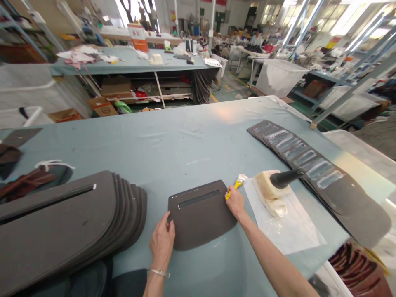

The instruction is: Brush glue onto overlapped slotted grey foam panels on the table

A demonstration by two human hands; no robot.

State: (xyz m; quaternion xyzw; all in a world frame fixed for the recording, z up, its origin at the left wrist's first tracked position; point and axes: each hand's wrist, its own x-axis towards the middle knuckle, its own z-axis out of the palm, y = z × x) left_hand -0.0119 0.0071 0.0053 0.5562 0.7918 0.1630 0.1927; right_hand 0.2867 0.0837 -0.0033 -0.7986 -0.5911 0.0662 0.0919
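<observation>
A dark grey flat panel (201, 229) with rounded lower corners lies in front of me, with a long narrow slot (198, 200) near its top edge. My left hand (163, 237) has its fingers and thumb closed at the panel's left edge. In my right hand (235, 202) is a small yellow-handled paintbrush (238, 183), its pale bristles pointing away from me. This hand touches the panel's right edge. To its right, a cream plastic container (267, 185) stands on a white sheet (287, 227), with a black tapered piece (286, 178) sticking out of it.
A thick stack of dark grey slotted panels (62, 235) sits at the left. Overlapping panels with whitish, shiny smears round their slots (306, 159) line the right side. The blue-green table (161, 148) extends ahead, and another table (123, 55) stands behind it.
</observation>
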